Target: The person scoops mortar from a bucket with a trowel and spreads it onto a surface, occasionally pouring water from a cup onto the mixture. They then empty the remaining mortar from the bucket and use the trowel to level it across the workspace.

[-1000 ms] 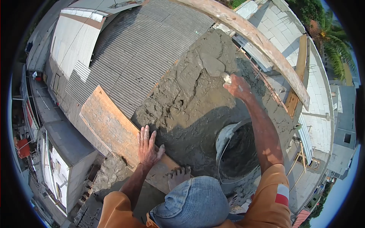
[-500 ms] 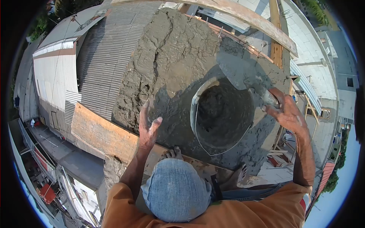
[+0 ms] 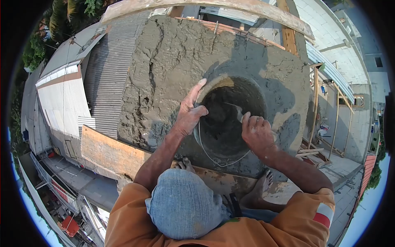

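A bucket [image 3: 257, 88] with wet grey mortar [image 3: 220, 119] inside stands on a slab of fresh mortar [image 3: 177, 57]. My left hand [image 3: 190, 110] is at the bucket's left rim, its thumb at the inner edge and its fingers stretched along the outside. Over the bucket's right side, my right hand [image 3: 259, 133] is closed round the handle of a trowel [image 3: 237, 108]. The trowel's metal neck points into the bucket, and its blade is hard to make out against the dark mortar. A wire handle [image 3: 222, 165] hangs at the bucket's near side.
My bare foot [image 3: 265, 185] rests by the slab's near edge, close to a wooden board [image 3: 111, 150]. A long plank [image 3: 230, 6] crosses the far side. Corrugated roofing [image 3: 109, 78] lies to the left, and lower-level timber [image 3: 314, 152] shows beyond the right edge.
My right hand has brought the trowel from the slab beyond the bucket's right side into the bucket. My left hand has moved right, from above the mortar to the bucket's rim.
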Demonstrator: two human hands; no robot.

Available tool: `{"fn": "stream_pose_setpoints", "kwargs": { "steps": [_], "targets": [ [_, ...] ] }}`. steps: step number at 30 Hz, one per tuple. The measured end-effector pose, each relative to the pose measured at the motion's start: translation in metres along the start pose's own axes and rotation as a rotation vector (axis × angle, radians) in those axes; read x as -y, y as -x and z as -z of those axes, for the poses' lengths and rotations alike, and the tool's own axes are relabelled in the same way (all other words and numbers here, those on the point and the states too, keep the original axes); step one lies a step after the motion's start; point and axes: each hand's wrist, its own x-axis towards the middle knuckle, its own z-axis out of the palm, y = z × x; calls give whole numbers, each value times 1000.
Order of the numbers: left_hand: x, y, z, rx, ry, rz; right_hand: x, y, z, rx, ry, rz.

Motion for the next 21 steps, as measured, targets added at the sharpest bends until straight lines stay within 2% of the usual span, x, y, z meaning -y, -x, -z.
{"fn": "stream_pose_setpoints", "kwargs": {
  "steps": [1, 3, 6, 8, 9, 11, 13, 15, 16, 18, 21],
  "targets": [
    [-1, 3, -4, 1, -1, 5, 0, 12, 6, -11, -11, 52],
    [-2, 5, -14, 2, -265, -42, -10, 29, 14, 1, -25, 90],
    [3, 8, -20, 28, -214, -47, -29, 33, 13, 52, -168, 81],
    [0, 12, -30, 31, -293, -90, -38, 19, 7, -33, -118, -126],
    [-2, 11, -33, 31, -372, -145, -33, 20, 1, -33, -116, -131],
    [-2, 9, -31, 9, -340, -129, -12, 23, -16, -38, 30, -122],
    [2, 14, -30, -17, -300, -88, -2, 45, -4, 2, 35, -68],
    [3, 15, -31, -17, -249, -77, 0, 63, 8, 92, -74, 92],
    [2, 16, -33, 1, -245, -37, -9, 63, 12, 98, -74, 84],
    [3, 17, -39, -2, -247, -59, -32, 52, 17, -29, -165, -25],
    [4, 21, -54, 42, -347, -123, -49, 28, 10, 6, -44, -119]
  ]
}}
